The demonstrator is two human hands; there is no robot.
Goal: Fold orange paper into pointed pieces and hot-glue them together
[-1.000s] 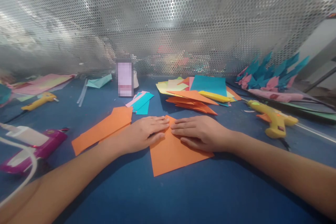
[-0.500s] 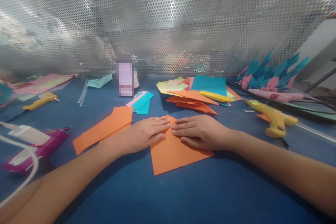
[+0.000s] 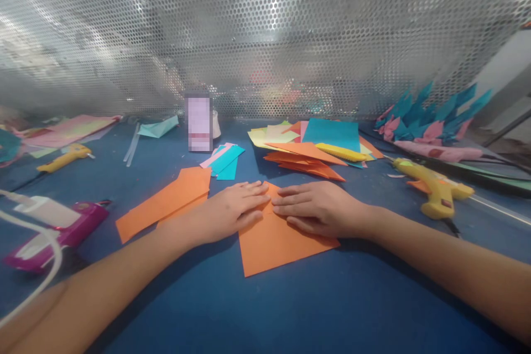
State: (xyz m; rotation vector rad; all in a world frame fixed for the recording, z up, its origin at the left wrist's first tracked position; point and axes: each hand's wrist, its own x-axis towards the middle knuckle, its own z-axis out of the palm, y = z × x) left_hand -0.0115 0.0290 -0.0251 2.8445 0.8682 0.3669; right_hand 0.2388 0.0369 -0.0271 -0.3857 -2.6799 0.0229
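Observation:
An orange sheet of paper (image 3: 282,249) lies on the blue table in front of me, its far part under both hands. My left hand (image 3: 232,207) rests flat on its left side, fingers stretched out toward the middle. From the other side my right hand (image 3: 317,207) presses on the paper with its fingers extended. The two sets of fingertips almost meet near the paper's far corner, where folded edges partly show. More orange paper pieces (image 3: 166,199) lie beyond my left forearm. Behind my right hand sits a stack of folded orange papers (image 3: 309,164).
A yellow cutter (image 3: 340,152) lies on coloured sheets at the back. One yellow glue gun (image 3: 435,188) is at right, another (image 3: 64,158) at left. A magenta power strip (image 3: 78,227) with a white plug sits left. A phone (image 3: 199,123) stands before the perforated metal panel (image 3: 265,38).

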